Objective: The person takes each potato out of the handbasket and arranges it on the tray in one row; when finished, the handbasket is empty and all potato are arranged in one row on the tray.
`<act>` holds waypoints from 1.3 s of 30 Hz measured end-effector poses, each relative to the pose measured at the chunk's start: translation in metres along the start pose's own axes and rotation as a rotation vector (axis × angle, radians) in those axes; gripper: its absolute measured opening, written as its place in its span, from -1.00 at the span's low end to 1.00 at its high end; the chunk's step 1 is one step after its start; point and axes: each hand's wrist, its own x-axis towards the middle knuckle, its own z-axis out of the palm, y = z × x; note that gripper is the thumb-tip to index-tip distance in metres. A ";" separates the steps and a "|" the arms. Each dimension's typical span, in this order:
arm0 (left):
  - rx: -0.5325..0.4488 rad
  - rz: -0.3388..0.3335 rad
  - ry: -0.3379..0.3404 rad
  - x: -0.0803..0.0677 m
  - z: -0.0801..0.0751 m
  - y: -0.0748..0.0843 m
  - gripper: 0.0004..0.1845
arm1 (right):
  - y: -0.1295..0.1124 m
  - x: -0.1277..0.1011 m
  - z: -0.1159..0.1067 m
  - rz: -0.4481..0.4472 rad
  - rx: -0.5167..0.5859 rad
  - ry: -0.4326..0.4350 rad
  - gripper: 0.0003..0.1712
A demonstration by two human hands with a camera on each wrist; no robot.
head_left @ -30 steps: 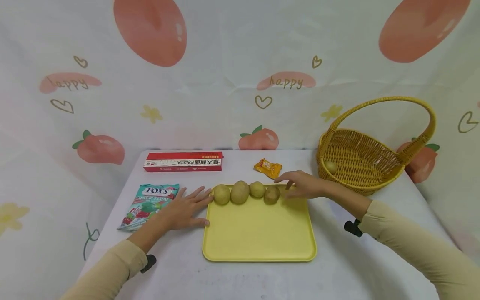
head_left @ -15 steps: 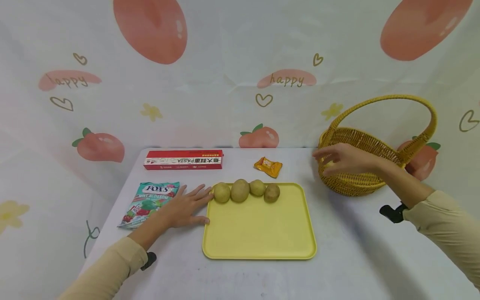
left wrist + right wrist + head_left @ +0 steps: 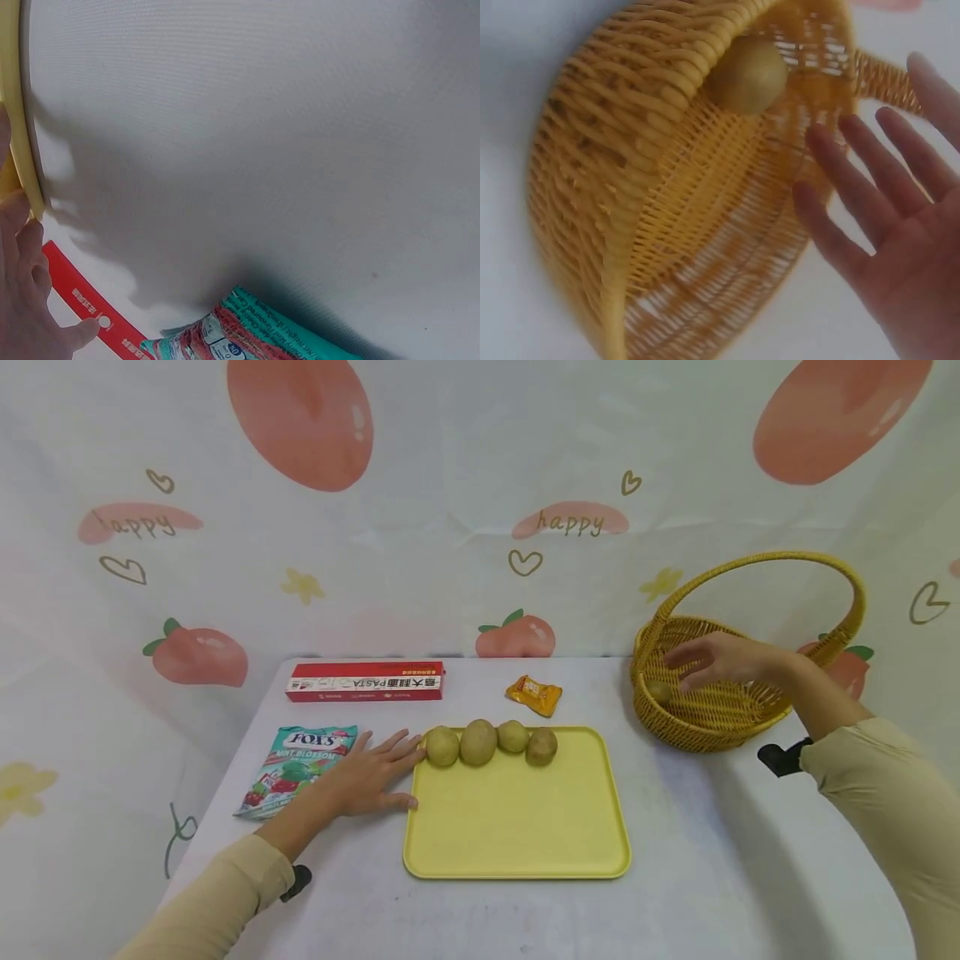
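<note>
In the head view my left hand (image 3: 375,777) lies with fingers spread at the left edge of the yellow tray (image 3: 517,827). Along the tray's far edge sit several round, yellow-brown fruits (image 3: 478,743). My right hand (image 3: 723,660) is over the wicker basket (image 3: 690,735), its fingers extended and holding nothing. One round, yellow-brown fruit (image 3: 748,75) rests inside the basket against its wall, short of the fingertips in the right wrist view. In the left wrist view, part of my left hand (image 3: 22,292) shows beside the tray's rim (image 3: 22,150).
Left of the tray lies a teal Fox's candy bag (image 3: 300,768), close to my left forearm. Farther back are a red pasta box (image 3: 365,682) and a small orange wrapped snack (image 3: 534,695). The basket's tall handle (image 3: 780,557) arches above it at the back right.
My right hand has moved from the tray's far right corner, rightward to the basket, and then over its opening. The left hand and the fruits on the tray stay put.
</note>
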 end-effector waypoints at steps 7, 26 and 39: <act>-0.007 -0.004 -0.003 -0.001 -0.001 0.001 -0.06 | 0.023 0.014 -0.004 0.140 0.142 -0.095 -0.23; -0.004 0.011 0.005 -0.001 0.000 -0.003 -0.06 | 0.041 0.034 0.011 0.353 0.404 -0.237 -0.17; -0.008 0.000 -0.008 0.001 0.002 -0.002 -0.06 | 0.039 0.047 0.021 0.384 0.399 -0.200 -0.24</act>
